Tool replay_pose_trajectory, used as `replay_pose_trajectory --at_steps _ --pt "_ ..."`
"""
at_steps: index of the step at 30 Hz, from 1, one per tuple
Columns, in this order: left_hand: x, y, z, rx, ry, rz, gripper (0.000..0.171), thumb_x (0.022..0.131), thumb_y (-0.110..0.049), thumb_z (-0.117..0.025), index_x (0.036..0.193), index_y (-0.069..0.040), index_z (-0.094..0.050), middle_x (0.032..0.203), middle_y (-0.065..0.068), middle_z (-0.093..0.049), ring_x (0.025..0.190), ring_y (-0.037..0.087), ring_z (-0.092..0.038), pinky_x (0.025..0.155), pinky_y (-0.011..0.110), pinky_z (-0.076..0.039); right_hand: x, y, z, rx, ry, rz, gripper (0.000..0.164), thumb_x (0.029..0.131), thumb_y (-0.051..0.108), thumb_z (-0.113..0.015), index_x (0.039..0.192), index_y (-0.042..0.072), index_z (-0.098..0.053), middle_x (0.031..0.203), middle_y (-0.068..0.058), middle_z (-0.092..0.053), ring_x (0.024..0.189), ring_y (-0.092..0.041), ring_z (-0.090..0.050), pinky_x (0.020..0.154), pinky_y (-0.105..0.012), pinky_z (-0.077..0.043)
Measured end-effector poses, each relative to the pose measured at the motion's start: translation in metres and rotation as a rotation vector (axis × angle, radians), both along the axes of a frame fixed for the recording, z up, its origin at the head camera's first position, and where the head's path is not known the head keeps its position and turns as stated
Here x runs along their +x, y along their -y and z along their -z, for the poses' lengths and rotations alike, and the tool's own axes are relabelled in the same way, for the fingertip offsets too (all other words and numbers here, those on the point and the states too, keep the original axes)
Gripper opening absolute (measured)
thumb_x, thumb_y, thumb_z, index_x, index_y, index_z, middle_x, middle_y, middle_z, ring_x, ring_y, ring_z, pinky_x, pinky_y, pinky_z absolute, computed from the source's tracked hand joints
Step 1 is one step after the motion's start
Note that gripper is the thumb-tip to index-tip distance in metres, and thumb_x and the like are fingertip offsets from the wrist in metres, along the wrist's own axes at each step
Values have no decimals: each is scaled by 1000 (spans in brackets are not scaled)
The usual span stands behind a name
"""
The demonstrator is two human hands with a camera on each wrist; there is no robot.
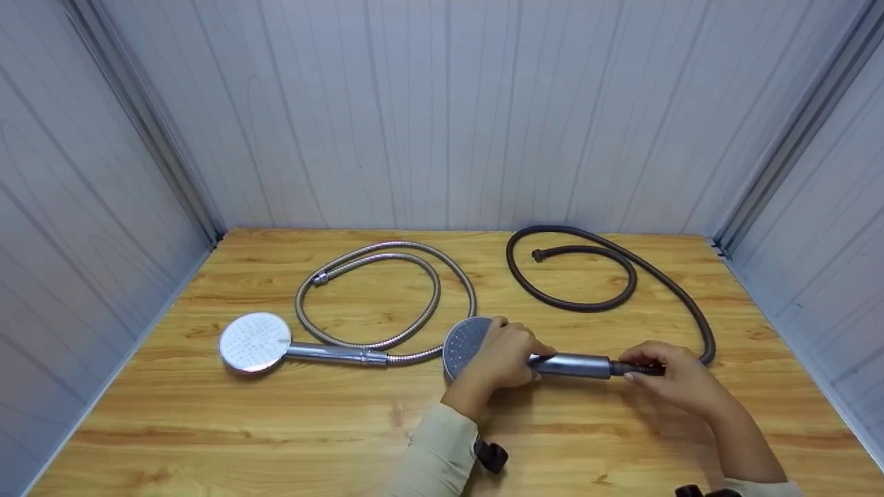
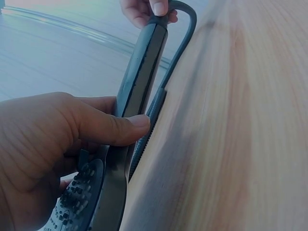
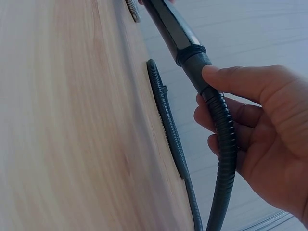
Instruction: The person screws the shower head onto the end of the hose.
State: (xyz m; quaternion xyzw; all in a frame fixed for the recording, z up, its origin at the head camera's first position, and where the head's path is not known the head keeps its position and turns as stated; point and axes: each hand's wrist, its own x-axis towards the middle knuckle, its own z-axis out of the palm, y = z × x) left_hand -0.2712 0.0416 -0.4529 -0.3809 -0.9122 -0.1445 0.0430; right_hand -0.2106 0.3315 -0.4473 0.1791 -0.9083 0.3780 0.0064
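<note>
Left hand (image 1: 501, 355) grips the dark shower head (image 1: 466, 342), right hand (image 1: 666, 369) pinches the dark hose (image 1: 621, 276) nut against its handle: joint apparently seated, tightness unconfirmed; 1 chrome set (image 1: 255, 339) lies assembled.

Right hand (image 3: 262, 139) grips dark ribbed hose (image 3: 225, 159) at its collar, thumb laid on top, fingers curled beneath. Collar meets end of dark shower handle (image 3: 168, 24), which runs up and out past top edge of view. Hose drops from hand toward bottom edge. Another stretch of same ribbed hose lies flat on wooden tabletop (image 3: 72, 125) just beside hand, apart from it. Bit of silver metal hose (image 3: 133, 9) shows at top edge, near handle. Pale wall panel behind.
</note>
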Motion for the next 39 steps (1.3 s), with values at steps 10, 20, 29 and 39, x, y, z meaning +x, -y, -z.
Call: replay_pose_trajectory --at_steps 10,20,29,39 --pt "0 1 0 17 -20 10 46 73 -20 -82 116 -32 -73 100 -13 -72 96 10 -62 96 40 -33 -1 0 2 45 -30 11 22 90 20 -70 110 10 -72 102 -2 -70 86 -9 -62 71 -27 -51" --pt "0 2 0 27 1 15 46 72 -21 -83 115 -30 -73 99 -13 -72 95 10 -62 96 38 -31 -2 0 1 60 -2 0 22 95 18 -64 114 7 -70 107 -6 -70 88 -9 -62 72 -27 -51" --pt "0 2 0 23 13 6 45 73 -22 -84 115 -31 -73 102 -14 -72 99 10 -61 97 39 -31 -1 0 -2 65 42 -9 22 95 22 -64 111 9 -71 104 -4 -70 87 -10 -62 72 -27 -50" --pt "1 0 -2 -8 15 -1 44 75 -23 -83 116 -34 -72 101 -15 -71 94 7 -61 91 36 -32 -1 2 3 54 -84 -18 23 82 14 -79 103 11 -70 94 2 -65 77 -10 -57 66 -26 -47"
